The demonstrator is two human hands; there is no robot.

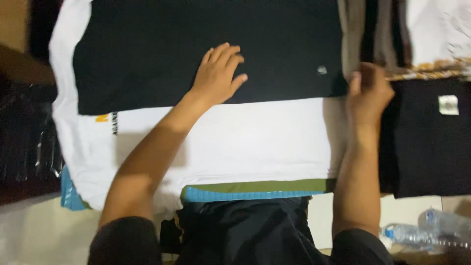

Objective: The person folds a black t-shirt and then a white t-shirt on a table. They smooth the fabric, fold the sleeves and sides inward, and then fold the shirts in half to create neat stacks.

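Black cloth, a folded black shirt (196, 44), was spread on top of a white shirt (235, 142), and the left hand (217, 76) was laid flat on it with the fingers open and spread, pressing but gripping nothing. The right hand (368, 93) was seen at the right edge of the black shirt with the fingers curled together; whether cloth was pinched inside could not be told. Under the white shirt, an olive layer (255, 186) and a blue layer (235, 196) were stacked. Another black garment (427, 147) was placed just beside, to the right. Two clear plastic bottles (427, 230) were lying at the lower right; their content could not be made out.
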